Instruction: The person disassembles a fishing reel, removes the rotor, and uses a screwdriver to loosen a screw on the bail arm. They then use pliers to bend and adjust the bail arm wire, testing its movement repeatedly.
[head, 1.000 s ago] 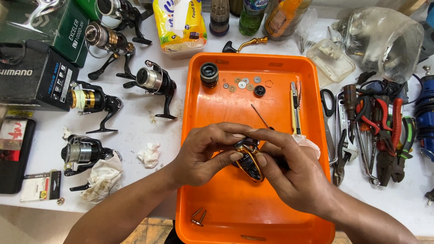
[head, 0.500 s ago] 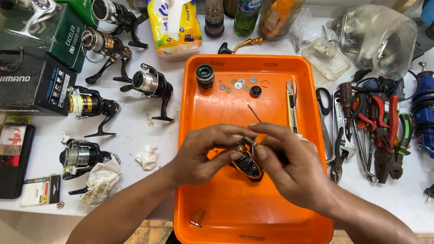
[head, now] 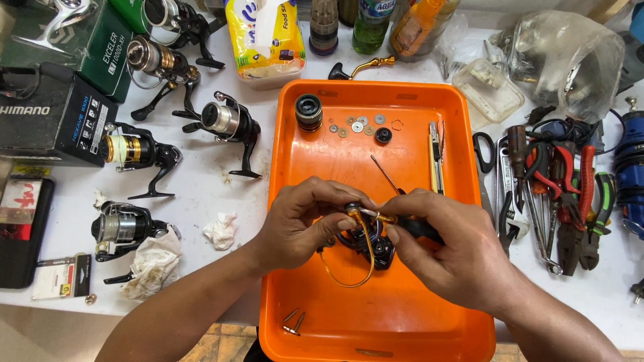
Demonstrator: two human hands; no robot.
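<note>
Over the orange tray (head: 335, 167), both my hands hold a small black fishing reel body (head: 367, 243) with a gold wire bail arm looping below it. My left hand (head: 302, 221) pinches the top of the reel with thumb and fingertips. My right hand (head: 449, 248) grips the reel's right side, and a black handle pokes from under its fingers. A thin screwdriver shaft (head: 386, 174) lies just beyond the hands. At the tray's far end sit a black spool (head: 308, 111), several small washers (head: 359, 125) and a black cap (head: 383, 135). Two screws (head: 292, 320) lie near the front.
Several spinning reels (head: 225, 124) stand on the white table to the left, with two boxes (head: 50, 114) and crumpled tissues (head: 220, 230). Pliers, scissors and screwdrivers (head: 557, 194) lie to the right. Bottles (head: 372, 23) and a yellow tissue pack (head: 267, 37) line the back.
The hands stay together on the reel body. The gold bail wire now hangs lower beneath them, and the fingertips have shifted slightly on top of it.
</note>
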